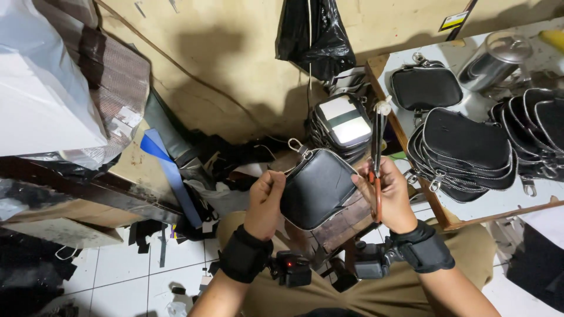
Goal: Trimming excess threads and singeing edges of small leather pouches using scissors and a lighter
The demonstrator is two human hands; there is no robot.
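Pouch (317, 188), black zippered, soft & light by the look, is sitting between both hands above lap: L hand (265, 199) is pinching its left edge shut, R hand (389, 196) is gripping right edge w/ orange-handled scissors (376, 170); best held at stiff seams.

A single camera sits on the person's head and looks steeply down, close over both hands and the lap. Its view reaches the tiled floor (135, 264) below, the wall ahead and a table (446, 220) at right.
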